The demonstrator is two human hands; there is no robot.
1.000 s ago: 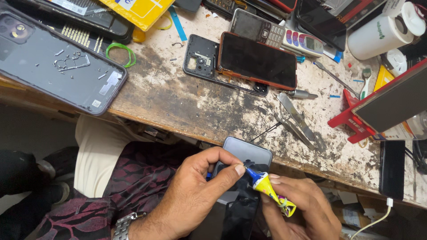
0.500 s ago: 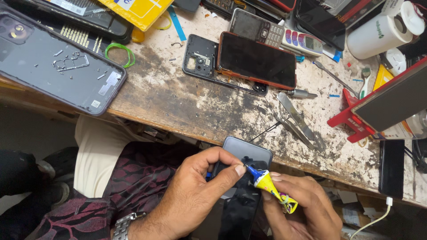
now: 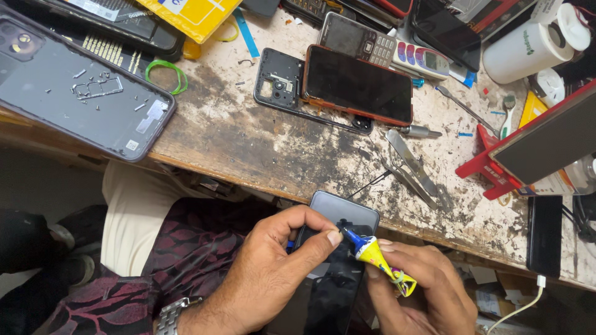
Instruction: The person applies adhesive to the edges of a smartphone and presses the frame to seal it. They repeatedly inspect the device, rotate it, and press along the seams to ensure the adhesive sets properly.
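Yellow glue tube (image 3: 376,255) nozzle a touch nearer the left thumb tip, otherwise unmoved.

Lighting even and bright over the counter (image 3: 261,149); area beneath it fell dim. Focus sharp, faint glare on dark screens.

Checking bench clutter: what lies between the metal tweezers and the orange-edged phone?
In the head view, a small screwdriver lies between the tweezers and the phone.
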